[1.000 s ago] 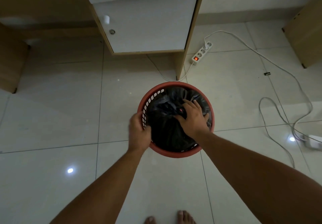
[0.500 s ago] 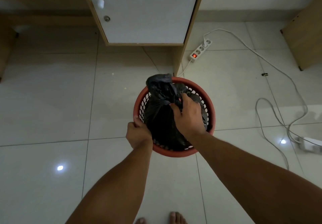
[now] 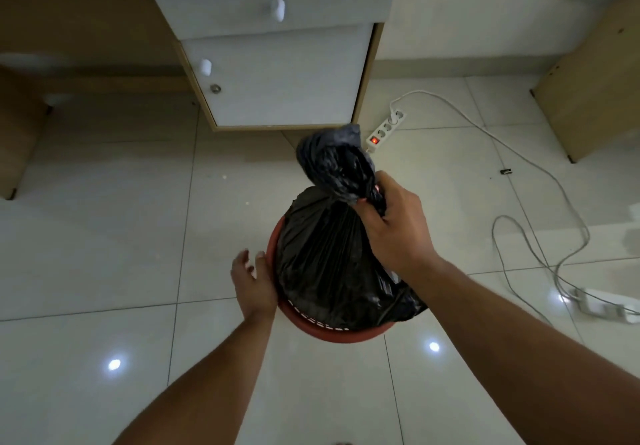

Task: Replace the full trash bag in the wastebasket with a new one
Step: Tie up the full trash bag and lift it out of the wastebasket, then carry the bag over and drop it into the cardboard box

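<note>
Black, thin and crinkled plastic makes up the full trash bag (image 3: 325, 257), which is gathered at its top into a twisted neck with a loose tuft above it. The bag is full and rounded, its folds run down from the neck, and it hangs partly above and partly inside the round red plastic wastebasket (image 3: 332, 332); how deep its bottom sits in the basket I cannot tell. The right hand (image 3: 394, 226) grips the neck of the bag, with the fingers curled around the twisted plastic. The left hand (image 3: 254, 283) rests against the outer left side of the wastebasket rim with its fingers spread and relaxed, not closed around anything.

I judge that the step in hand is the lifting of the full bag out of the basket, so the task is at its early part: no new bag is visible. The next move calls for a straight pull upward while the left hand keeps the light basket down, because the bag fills the opening and may drag the basket with it. The thin plastic could tear on the basket's openwork wall if pulled sideways.

Around them is a glossy floor of pale tiles (image 3: 104, 237). Beyond the basket stands a white cabinet with a wooden frame (image 3: 277, 77), and to the right lies a white power strip with a lit red switch (image 3: 384, 129) with its grey cables (image 3: 540, 237).
</note>
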The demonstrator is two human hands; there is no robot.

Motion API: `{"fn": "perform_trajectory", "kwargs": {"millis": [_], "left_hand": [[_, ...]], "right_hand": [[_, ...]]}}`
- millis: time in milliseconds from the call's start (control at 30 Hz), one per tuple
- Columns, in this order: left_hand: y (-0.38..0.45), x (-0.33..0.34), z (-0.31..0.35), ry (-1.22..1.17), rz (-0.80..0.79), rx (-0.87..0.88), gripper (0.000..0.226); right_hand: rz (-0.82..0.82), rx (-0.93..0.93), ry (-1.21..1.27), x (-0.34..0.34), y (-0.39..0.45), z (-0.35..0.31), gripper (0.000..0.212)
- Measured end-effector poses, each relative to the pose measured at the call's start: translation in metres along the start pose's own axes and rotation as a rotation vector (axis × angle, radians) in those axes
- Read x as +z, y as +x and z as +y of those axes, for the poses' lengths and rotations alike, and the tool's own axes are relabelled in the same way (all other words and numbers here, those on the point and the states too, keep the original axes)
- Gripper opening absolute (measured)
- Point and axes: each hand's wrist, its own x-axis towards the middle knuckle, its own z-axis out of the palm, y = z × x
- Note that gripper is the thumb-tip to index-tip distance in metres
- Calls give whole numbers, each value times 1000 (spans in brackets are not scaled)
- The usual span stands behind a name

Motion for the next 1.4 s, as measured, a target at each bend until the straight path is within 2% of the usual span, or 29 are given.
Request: {"fn": "perform_trajectory", "kwargs": {"millis": [100, 167, 233, 333, 400, 467, 533, 567, 667, 767, 867, 1033, 1200, 1267, 1300, 1333, 1400], "left_hand": [[-13, -9, 42, -225, -327, 191, 62], [-22, -13, 66, -264, -436, 262, 65], [-29, -22, 86, -315, -377, 182, 76], [-30, -47, 99, -426, -221, -171, 80], [-32, -61, 105, -492, -238, -338, 79], [-39, -72, 112, -628, -350, -431, 79], [-50, -79, 120, -777, -573, -394, 73], [-57, -84, 126, -802, -608, -377, 73], [-70, -103, 130, -773, -541, -447, 77], [-80, -116, 121, -869, -638, -345, 78], [-91, -120, 119, -988, -645, -372, 74], [-119, -144, 143, -1013, -553, -349, 74], [-137, -188, 173, -960, -433, -273, 70], [-145, -207, 180, -934, -319, -224, 82], [-148, -217, 181, -894, -190, -192, 95], [-151, -227, 183, -833, -77, -143, 108], [-156, -248, 183, -639, 9, 11, 121]], "right_hand": [[-25, -47, 47, -11, -3, -16, 5], [-1, -61, 92, -19, 1, -34, 14], [33, -64, 121, -30, 9, -55, 21], [72, -119, 181, -46, 18, -86, 26], [88, -153, 194, -54, 21, -103, 34], [77, -170, 230, -57, 24, -118, 32], [69, -238, 224, -57, 26, -133, 26], [79, -288, 201, -55, 28, -138, 26], [127, -289, 184, -50, 37, -151, 31], [156, -145, 194, -41, 43, -166, 18], [122, -101, 180, -25, 43, -175, 25], [-12, -26, 101, -3, 32, -181, 14], [-125, 11, 54, 16, 14, -209, 19], [-108, 24, 64, 21, 12, -227, 23], [-98, 44, 72, 24, 12, -236, 25], [-86, 68, 83, 28, 13, -245, 26], [-78, 114, 102, 39, 14, -261, 26]]}}
